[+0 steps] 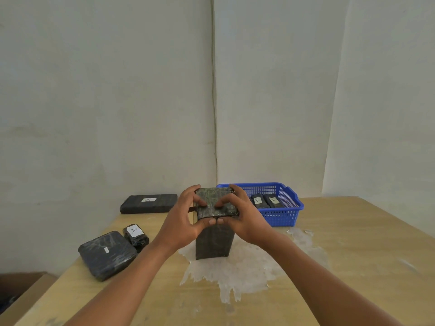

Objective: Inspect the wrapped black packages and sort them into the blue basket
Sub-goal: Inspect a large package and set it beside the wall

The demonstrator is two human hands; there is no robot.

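Note:
A tall black wrapped package (213,243) stands upright on the table's middle. My left hand (182,218) and my right hand (242,217) grip its top end from either side, thumbs on the top face. Behind and to the right sits the blue basket (286,214), holding two black packages (266,200) with white "A" labels. On the left lie three more: a long flat package (148,203) at the back, a small labelled package (136,235), and a rounded flat package (107,255) near the table's left edge.
The wooden table (341,255) has a white peeled patch (235,271) under the upright package. Pale walls meet in a corner behind. A cardboard box (21,292) sits low at the left, beyond the table's edge.

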